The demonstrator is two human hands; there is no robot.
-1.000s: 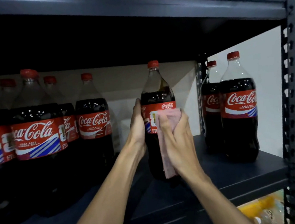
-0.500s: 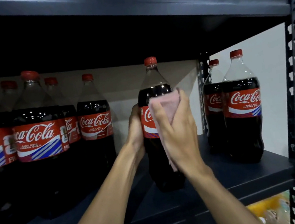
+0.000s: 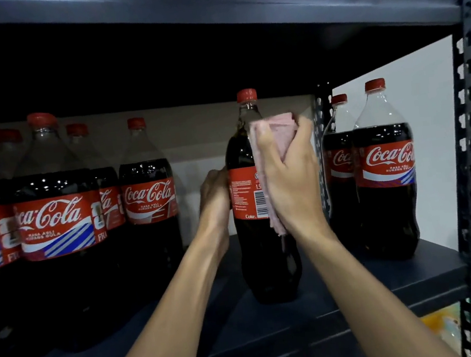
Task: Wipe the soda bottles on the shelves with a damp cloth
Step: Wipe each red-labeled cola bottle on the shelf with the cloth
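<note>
Head view: at centre frame the soda bottle stands upright on the dark shelf; the left hand grips the label's left side; the right hand, fingers curled, presses a folded pink cloth against the bottle's shoulder.

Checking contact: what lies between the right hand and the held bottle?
A folded pink cloth, gripped by the right hand against the red-capped dark soda bottle, in the head view.

two bare forearms reach up and forward from the lower edge of the view. the left hand wraps its fingers round the left side of a bottle. the right hand, set higher, back toward the camera, grips a cloth with bent fingers.
</note>
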